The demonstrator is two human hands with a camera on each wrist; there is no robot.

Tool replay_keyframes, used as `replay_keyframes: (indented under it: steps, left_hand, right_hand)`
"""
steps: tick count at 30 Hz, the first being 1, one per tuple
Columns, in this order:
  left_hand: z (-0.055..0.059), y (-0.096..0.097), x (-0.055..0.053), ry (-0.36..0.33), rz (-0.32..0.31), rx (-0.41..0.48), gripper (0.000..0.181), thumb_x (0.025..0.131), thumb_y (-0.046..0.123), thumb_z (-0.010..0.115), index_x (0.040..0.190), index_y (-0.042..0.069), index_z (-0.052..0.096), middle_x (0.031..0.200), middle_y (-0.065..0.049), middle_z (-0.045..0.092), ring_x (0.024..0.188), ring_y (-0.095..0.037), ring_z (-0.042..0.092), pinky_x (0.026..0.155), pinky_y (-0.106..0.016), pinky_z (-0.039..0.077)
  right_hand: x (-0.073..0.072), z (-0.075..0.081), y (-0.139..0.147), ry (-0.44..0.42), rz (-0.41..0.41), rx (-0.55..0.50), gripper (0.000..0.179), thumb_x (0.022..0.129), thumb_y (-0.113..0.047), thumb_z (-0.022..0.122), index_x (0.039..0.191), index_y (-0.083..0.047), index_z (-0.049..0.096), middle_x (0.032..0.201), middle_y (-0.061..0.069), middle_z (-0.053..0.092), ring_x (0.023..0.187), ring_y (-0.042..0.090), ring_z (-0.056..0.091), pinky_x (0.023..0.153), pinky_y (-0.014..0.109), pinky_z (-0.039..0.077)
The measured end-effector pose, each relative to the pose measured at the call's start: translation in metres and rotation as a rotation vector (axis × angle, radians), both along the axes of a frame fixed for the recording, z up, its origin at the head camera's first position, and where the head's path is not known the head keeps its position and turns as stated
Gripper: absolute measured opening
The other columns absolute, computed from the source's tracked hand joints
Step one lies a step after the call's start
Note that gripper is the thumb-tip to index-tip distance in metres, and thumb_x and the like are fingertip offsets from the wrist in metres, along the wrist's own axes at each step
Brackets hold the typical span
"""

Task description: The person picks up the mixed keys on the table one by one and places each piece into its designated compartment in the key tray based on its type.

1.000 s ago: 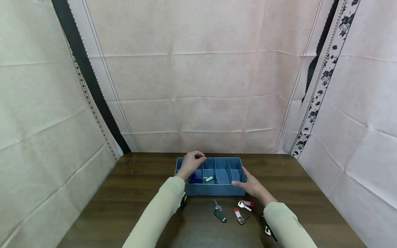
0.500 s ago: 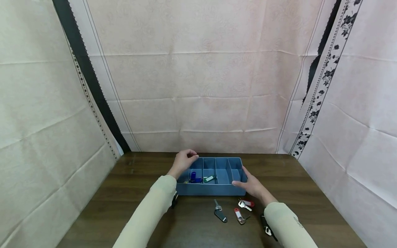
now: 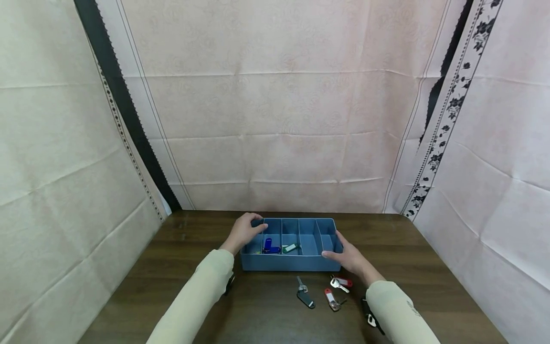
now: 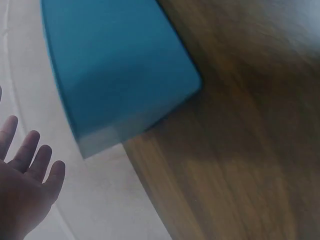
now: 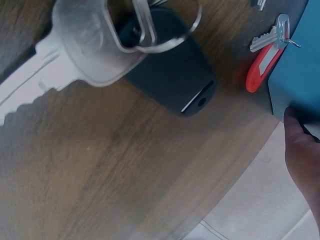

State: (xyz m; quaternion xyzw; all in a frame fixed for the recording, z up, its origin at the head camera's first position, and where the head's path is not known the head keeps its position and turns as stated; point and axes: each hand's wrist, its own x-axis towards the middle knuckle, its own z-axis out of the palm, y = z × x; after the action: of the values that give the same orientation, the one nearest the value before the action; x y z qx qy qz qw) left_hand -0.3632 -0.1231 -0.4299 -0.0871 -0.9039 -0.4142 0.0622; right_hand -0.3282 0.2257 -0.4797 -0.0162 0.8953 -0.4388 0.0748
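A blue compartment box stands near the table's far edge. At its left end is my left hand, thumb and fingers apart over the rim, holding nothing; the left wrist view shows that hand with fingers spread. My right hand holds the box's right end, thumb at the front and fingers along the side. Blue key tags lie in one compartment, a green key tag in the one beside it. Something small and yellowish in the leftmost compartment is mostly hidden.
Before the box lie a key with a dark tag and two red-tagged keys, one nearer and one farther. A black-tagged key lies beneath my right wrist. Pale cloth hangs behind and beside the table.
My left hand has moved left and slightly down, from above the left compartments to the box's left end, its thumb and fingers spreading apart. My right hand and the keys have stayed put.
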Motion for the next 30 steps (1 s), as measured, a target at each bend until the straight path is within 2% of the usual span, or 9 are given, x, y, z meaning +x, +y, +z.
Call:
replay_keyframes:
  steps: [9,14,19,23,30]
  left_hand:
    - [-0.020,-0.014,0.011,-0.011,-0.002,-0.051,0.055,0.092,0.039,0.070,0.136,0.008,0.057,0.147,-0.016,0.044,0.136,-0.036,0.040,0.109,-0.057,0.034]
    - [-0.035,-0.020,0.017,-0.021,-0.009,-0.046,0.073,0.090,0.048,0.070,0.146,0.006,0.047,0.155,-0.019,0.032,0.141,-0.040,0.032,0.109,-0.060,0.031]
    - [-0.047,-0.026,0.021,-0.027,-0.016,-0.039,0.089,0.086,0.058,0.070,0.150,0.004,0.040,0.157,-0.019,0.029,0.141,-0.041,0.032,0.109,-0.061,0.031]
    - [-0.052,-0.029,0.024,-0.027,-0.025,-0.032,0.094,0.084,0.059,0.071,0.151,0.003,0.036,0.158,-0.018,0.026,0.141,-0.041,0.032,0.107,-0.062,0.032]
    - [-0.059,-0.031,0.028,-0.076,-0.008,-0.041,0.097,0.085,0.054,0.073,0.156,0.006,0.027,0.161,-0.016,0.021,0.144,-0.041,0.028,0.107,-0.065,0.029]
  right_hand:
    - [-0.001,-0.002,-0.001,0.005,0.004,0.002,0.119,0.075,-0.071,0.070,0.160,-0.017,0.007,0.159,0.028,0.017,0.142,0.054,0.018,0.104,0.073,0.023]
    - [0.000,-0.001,-0.001,0.006,0.008,0.005,0.118,0.076,-0.070,0.070,0.160,-0.017,0.007,0.159,0.028,0.017,0.142,0.054,0.019,0.104,0.074,0.023]
    - [0.000,0.000,-0.001,0.008,0.015,0.005,0.118,0.076,-0.070,0.070,0.160,-0.017,0.007,0.159,0.028,0.017,0.141,0.055,0.019,0.103,0.074,0.024]
    - [0.000,0.000,-0.002,0.011,0.019,0.005,0.118,0.076,-0.071,0.069,0.160,-0.016,0.007,0.159,0.029,0.017,0.141,0.055,0.019,0.103,0.074,0.024]
    - [0.002,0.001,-0.001,0.011,0.018,0.007,0.117,0.077,-0.070,0.069,0.160,-0.016,0.007,0.159,0.028,0.017,0.142,0.054,0.019,0.104,0.073,0.023]
